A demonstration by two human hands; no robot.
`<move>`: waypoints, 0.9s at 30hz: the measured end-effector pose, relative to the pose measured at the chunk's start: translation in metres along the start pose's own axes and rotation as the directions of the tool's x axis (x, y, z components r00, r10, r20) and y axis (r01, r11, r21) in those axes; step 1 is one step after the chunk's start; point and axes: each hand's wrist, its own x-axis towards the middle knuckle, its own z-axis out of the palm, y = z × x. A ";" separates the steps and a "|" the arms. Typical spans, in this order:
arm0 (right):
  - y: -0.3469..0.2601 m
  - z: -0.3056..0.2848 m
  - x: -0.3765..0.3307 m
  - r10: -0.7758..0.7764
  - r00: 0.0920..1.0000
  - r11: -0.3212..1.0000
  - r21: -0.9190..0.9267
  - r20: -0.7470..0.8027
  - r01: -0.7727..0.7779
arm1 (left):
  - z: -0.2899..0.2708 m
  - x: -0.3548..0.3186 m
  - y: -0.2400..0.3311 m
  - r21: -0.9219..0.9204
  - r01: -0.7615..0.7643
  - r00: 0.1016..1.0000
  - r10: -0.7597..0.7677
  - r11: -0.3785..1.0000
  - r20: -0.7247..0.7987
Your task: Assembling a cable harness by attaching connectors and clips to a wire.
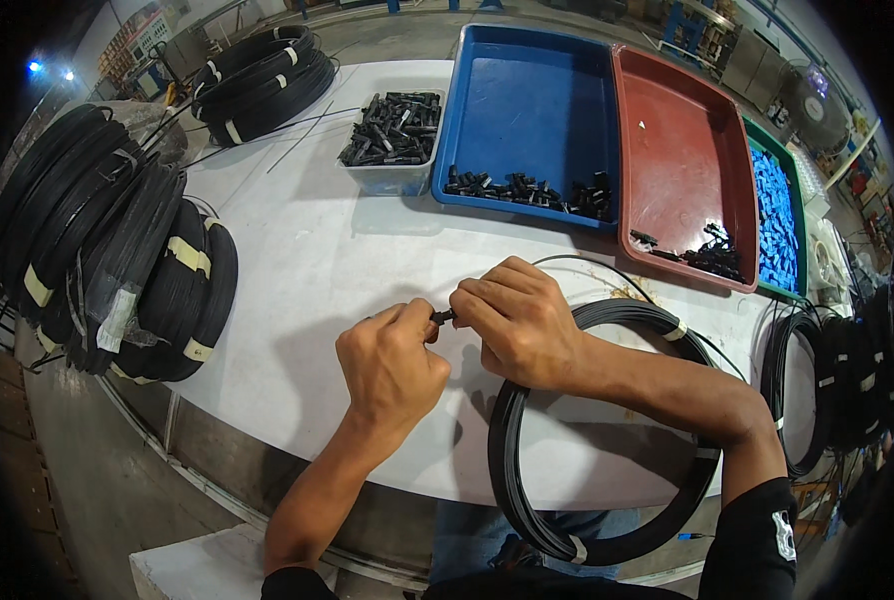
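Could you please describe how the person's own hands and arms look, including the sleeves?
The left hand and right hand wear no gloves, and both forearms are bare. Black sleeves show near the lower edge; the right one carries a pale, silvery patch.

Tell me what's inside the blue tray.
Small black parts lie heaped along the near side of the blue tray. The floor beneath them is covered, so anything under the heap can't be seen.

Well left of the grip I can see a heap of black cable coils (57, 200) bound with pale tape, another coil stack (292, 90) farther forward. Forward-right of the grip, a green tray (801, 230) holds small blue pieces (775, 220); a fan (815, 105) stands beyond.
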 end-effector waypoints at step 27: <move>0.024 -0.009 0.006 -0.127 0.989 0.992 -0.008 -0.071 0.126 | -0.011 0.018 0.001 -0.313 0.050 0.995 -0.076 0.949 -0.072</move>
